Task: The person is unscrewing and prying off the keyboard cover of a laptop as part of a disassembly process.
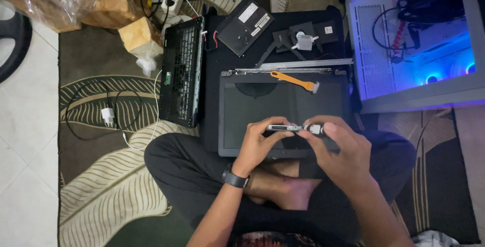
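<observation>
The left hand (pixel 260 143) pinches a thin metal drive (pixel 283 127) by its edge, while the right hand (pixel 336 148) grips a screwdriver (pixel 316 129) at its end. Both hover over the near edge of a laptop panel (pixel 283 108); an orange cable (pixel 295 81) lies at the panel's far edge.

Head-worn camera, looking straight down (close) over crossed legs, floor mat around
</observation>
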